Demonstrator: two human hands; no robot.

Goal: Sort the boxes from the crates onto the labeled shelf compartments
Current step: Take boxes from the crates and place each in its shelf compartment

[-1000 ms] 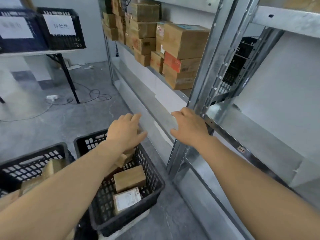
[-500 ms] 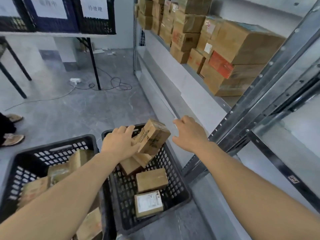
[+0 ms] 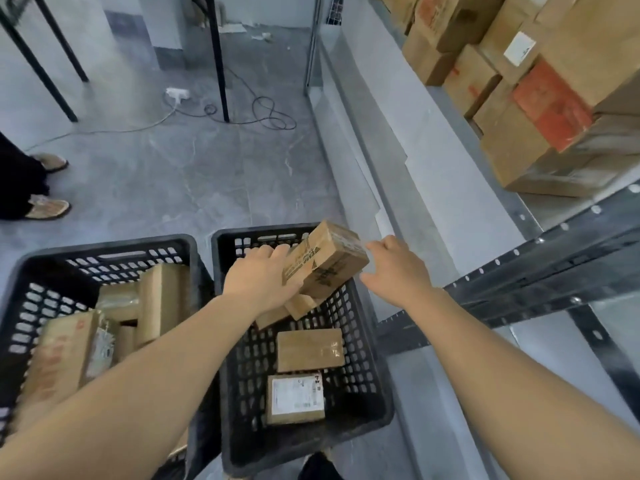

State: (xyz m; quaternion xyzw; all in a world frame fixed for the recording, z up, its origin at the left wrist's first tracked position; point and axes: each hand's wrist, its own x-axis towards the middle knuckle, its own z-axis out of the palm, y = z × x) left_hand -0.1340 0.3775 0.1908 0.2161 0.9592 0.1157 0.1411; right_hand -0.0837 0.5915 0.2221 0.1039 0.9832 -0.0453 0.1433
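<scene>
While left hand (image 3: 258,282) grips box (image 3: 325,263), right hand (image 3: 398,268) hovers.

— What kind of place is this?
— A stockroom. Past the right hand (image 3: 398,271), brown cartons (image 3: 512,150) stack on steel racking (image 3: 540,268).
— What else says so?
— A taped parcel (image 3: 325,261) in the left hand (image 3: 259,282), more in black crates (image 3: 304,441) beneath it, on a grey floor (image 3: 207,174).

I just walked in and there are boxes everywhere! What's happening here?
A person is sorting boxes. Their left hand grips a small cardboard box just above a black crate, and the open right hand reaches toward it. More boxes lie in that crate and in a second crate beside it. Bigger boxes sit stacked on the metal shelf nearby.
</scene>
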